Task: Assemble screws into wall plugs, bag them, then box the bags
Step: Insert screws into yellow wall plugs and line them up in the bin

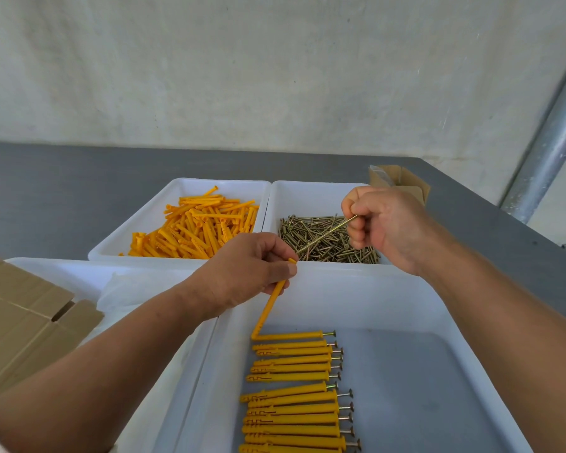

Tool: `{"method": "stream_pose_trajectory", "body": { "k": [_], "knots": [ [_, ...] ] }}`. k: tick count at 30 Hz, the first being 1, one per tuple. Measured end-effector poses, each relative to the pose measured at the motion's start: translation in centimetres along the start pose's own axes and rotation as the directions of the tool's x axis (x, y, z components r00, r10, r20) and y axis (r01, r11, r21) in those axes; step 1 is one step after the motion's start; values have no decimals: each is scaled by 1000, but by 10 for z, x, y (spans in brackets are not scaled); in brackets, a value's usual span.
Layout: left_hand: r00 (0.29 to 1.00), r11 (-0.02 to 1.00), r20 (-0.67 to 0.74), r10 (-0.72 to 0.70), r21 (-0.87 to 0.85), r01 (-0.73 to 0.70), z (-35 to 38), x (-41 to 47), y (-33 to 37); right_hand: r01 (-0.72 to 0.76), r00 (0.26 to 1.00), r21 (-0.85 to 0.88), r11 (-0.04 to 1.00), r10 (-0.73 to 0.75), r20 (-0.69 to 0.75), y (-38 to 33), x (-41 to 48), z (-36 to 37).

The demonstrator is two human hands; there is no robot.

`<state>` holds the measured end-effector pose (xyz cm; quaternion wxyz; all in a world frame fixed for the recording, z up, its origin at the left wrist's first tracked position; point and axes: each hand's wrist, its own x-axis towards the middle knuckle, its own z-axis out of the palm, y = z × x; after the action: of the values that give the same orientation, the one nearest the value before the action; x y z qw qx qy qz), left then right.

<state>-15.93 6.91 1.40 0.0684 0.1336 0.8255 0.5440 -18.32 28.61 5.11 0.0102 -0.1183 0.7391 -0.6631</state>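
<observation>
My left hand [245, 269] grips a yellow wall plug [268, 310] that slants down toward the near tray [340, 289]. My right hand [381, 223] pinches a long brass screw [327, 233] by its head end, its tip pointing down-left at the top of the plug. The screw tip is close to the plug's open end; whether it has entered I cannot tell. Several assembled plugs with screws [294, 393] lie in a row in the near tray. Loose yellow plugs [193, 223] fill the far left tray, loose screws [324, 240] the far right tray.
A flattened cardboard box [23, 315] lies at the left over another white tray [79, 269] holding clear plastic [138, 289]. A small open cardboard box [399, 181] stands behind the screw tray. The grey table [62, 191] ends at a wall; a metal pole [549, 152] rises right.
</observation>
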Motion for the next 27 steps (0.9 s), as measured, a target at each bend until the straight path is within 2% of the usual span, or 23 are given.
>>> {"method": "stream_pose_trajectory", "body": {
  "k": [5,15,21,27],
  "knots": [
    [1000,1000,0,-7,-8,7,0,0,0,16,999,8,1000,-17,30,-2,-2,0],
    [999,1000,33,17,-21,-16,-1,-2,2,-52,998,-42,998,54,34,1,-1,1],
    [997,999,71,37,-18,-36,0,-5,4,-80,993,-204,976,95,65,-1,-4,3],
    [996,999,81,47,-17,-45,1,-5,5,-29,979,-515,857,128,159,-7,-12,13]
  ]
}}
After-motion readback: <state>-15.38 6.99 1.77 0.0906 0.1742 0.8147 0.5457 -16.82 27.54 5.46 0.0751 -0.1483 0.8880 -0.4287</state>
